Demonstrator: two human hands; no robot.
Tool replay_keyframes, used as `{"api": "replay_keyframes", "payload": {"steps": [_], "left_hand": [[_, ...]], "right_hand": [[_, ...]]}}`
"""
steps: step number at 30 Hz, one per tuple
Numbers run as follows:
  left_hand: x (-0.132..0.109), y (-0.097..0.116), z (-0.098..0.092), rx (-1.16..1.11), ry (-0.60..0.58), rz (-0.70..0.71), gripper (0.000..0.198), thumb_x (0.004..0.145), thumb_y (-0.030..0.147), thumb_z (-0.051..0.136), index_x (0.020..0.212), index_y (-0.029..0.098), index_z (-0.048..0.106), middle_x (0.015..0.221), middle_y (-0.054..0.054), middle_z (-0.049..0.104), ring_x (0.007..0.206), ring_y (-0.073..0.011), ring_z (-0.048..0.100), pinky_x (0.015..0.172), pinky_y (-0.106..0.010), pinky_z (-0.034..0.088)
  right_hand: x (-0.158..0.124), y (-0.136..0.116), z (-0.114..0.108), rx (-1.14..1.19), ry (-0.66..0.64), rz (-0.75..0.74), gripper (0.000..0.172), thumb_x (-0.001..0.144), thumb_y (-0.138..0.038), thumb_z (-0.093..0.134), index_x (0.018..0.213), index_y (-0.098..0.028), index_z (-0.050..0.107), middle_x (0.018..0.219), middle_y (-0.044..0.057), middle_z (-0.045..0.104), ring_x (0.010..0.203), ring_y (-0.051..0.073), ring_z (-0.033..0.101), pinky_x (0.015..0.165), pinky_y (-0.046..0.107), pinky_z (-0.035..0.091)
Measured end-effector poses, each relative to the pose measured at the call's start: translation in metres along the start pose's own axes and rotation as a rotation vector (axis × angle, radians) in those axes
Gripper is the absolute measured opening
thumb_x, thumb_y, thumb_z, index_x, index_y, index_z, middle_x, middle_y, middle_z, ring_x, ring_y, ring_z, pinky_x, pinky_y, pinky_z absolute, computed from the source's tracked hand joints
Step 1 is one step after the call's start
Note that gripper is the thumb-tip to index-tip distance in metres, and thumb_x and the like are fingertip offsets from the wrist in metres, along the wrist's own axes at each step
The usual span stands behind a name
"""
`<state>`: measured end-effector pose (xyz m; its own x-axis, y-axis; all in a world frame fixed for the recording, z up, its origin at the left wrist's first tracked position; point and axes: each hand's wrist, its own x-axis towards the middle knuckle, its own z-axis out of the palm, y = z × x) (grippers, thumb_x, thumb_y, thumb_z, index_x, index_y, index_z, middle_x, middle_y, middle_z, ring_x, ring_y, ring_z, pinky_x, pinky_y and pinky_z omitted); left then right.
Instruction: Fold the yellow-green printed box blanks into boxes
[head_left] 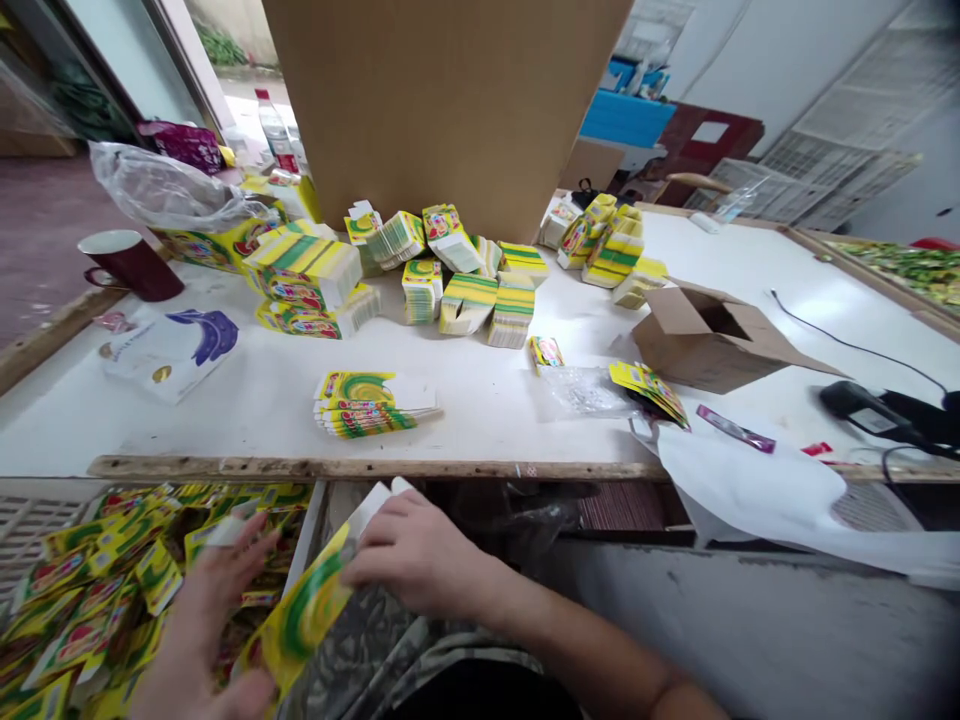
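My right hand (424, 550) is closed on the upper end of a yellow-and-green printed carton (311, 610), whose white flaps stick out past the fingers. The carton slants down to the left, over my lap. My left hand (199, 630) is smeared by motion, with its fingers spread and its thumb close to the carton's lower end; whether they touch I cannot tell. Beneath that hand, a white crate (304, 540) holds many small yellow-and-green packs (97, 600). On the table ahead lies a fanned stack of flat cartons (364, 405).
Bundles of flat cartons (465, 300) stand along the back of the table, before a tall cardboard panel (442, 110). A maroon mug (131, 265) and a printed bag (176, 350) are at left. To the right are an opened cardboard box (705, 340), a black device (877, 410) and white plastic (757, 500).
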<state>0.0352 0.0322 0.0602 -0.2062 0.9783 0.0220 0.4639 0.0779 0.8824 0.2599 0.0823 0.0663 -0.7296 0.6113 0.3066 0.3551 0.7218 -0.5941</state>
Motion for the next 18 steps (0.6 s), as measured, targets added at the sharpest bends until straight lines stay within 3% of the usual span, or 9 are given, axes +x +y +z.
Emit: {"api": "replay_keyframes", "payload": {"steps": [2,3,4,6,8,12,18], "left_hand": [[-0.005,-0.002,0.008,0.097,-0.239,0.008,0.082,0.050,0.064,0.076,0.118,0.025,0.054,0.119,-0.012,0.066,0.106,-0.0368,0.064,0.087,-0.049,0.056],[-0.009,-0.004,0.014,0.141,-0.303,0.001,0.074,0.056,0.059,0.075,0.118,0.023,0.053,0.117,-0.012,0.067,0.107,-0.0352,0.063,0.089,-0.048,0.055],[-0.013,-0.006,0.020,0.189,-0.299,-0.019,0.070,0.063,0.057,0.071,0.119,0.022,0.050,0.113,-0.012,0.068,0.106,-0.0342,0.064,0.088,-0.048,0.055],[-0.021,-0.010,0.031,0.263,-0.181,-0.070,0.074,0.066,0.062,0.065,0.122,0.018,0.045,0.105,-0.014,0.068,0.096,-0.0345,0.067,0.079,-0.047,0.057],[-0.028,-0.010,0.040,0.312,-0.082,-0.067,0.085,0.063,0.065,0.064,0.128,0.016,0.039,0.103,-0.015,0.066,0.088,-0.0347,0.068,0.070,-0.045,0.058],[-0.039,-0.002,0.055,0.287,-0.043,0.069,0.087,0.072,0.060,0.058,0.140,0.016,0.026,0.116,-0.017,0.059,0.090,-0.0323,0.067,0.070,-0.042,0.057],[-0.040,-0.009,0.062,0.278,-0.013,0.257,0.073,0.068,0.051,0.065,0.127,0.017,0.037,0.106,-0.014,0.061,0.086,-0.0300,0.067,0.070,-0.040,0.057]], "right_hand": [[-0.003,-0.007,-0.001,-0.048,-0.006,-0.096,0.019,0.093,-0.021,0.050,0.096,-0.025,0.068,0.098,0.000,0.069,0.093,0.016,0.055,0.095,0.031,0.037],[-0.004,-0.011,-0.001,-0.032,0.041,-0.081,0.018,0.092,-0.024,0.052,0.102,-0.025,0.066,0.107,0.002,0.066,0.101,0.018,0.053,0.099,0.033,0.035],[-0.005,-0.015,-0.002,0.011,0.123,-0.021,0.023,0.089,-0.028,0.057,0.111,-0.024,0.063,0.116,0.005,0.062,0.109,0.020,0.050,0.103,0.035,0.033],[-0.009,-0.021,-0.002,0.187,0.327,0.190,0.053,0.081,-0.036,0.067,0.129,-0.021,0.050,0.131,0.013,0.051,0.123,0.025,0.042,0.107,0.040,0.031],[-0.011,-0.024,0.001,0.516,0.422,0.388,0.068,0.077,-0.042,0.069,0.135,-0.017,0.042,0.133,0.016,0.048,0.123,0.026,0.045,0.104,0.040,0.037],[-0.009,-0.021,0.010,1.220,0.246,0.537,0.043,0.085,-0.044,0.057,0.119,-0.018,0.056,0.112,0.009,0.063,0.100,0.020,0.060,0.094,0.036,0.045],[0.001,-0.010,0.024,1.182,0.135,0.605,0.030,0.080,-0.028,0.067,0.109,-0.020,0.066,0.095,0.001,0.066,0.090,0.016,0.062,0.089,0.028,0.047]]}}
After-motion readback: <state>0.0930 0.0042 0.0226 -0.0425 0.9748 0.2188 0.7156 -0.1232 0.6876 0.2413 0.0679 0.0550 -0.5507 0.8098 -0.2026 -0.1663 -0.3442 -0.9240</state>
